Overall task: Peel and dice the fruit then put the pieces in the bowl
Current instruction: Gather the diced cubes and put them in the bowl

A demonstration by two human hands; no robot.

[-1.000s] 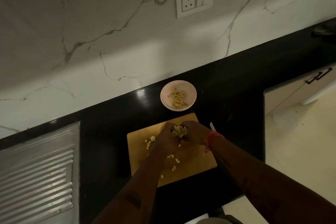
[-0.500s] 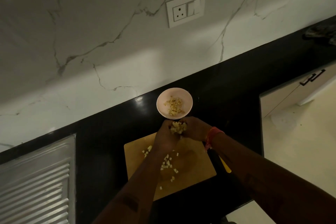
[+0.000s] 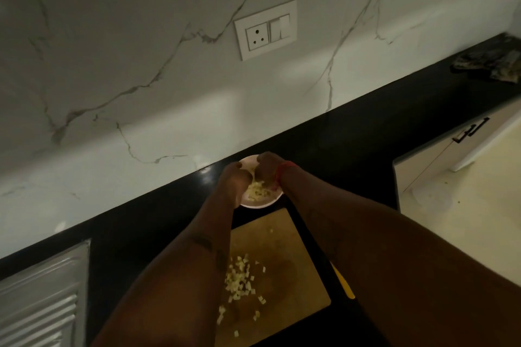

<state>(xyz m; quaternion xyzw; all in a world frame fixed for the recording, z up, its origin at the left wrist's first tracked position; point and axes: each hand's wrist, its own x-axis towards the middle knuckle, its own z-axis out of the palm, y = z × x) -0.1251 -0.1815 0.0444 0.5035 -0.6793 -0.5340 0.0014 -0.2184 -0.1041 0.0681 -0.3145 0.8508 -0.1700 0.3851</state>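
Landmark: the cutting board (image 3: pixel 284 236), every place told from it.
On the board: loose diced pieces (image 3: pixel 239 284) scattered over its near-left part, beside the left forearm.
Right of the board: a yellow knife handle (image 3: pixel 342 284), partly hidden by the right arm.
Beyond the board's far edge: the bowl (image 3: pixel 263 204), with dice already inside.
Above the bowl: left hand (image 3: pixel 235 182) and right hand (image 3: pixel 267 169), cupped together, fingers loosened, pieces dropping between them.
Coming move: I'd judge both hands must return nearward; the left is closer.

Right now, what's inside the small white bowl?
Pale yellow diced fruit pieces lie inside the small white bowl; both hands above cover its far side, so anything there is hidden.
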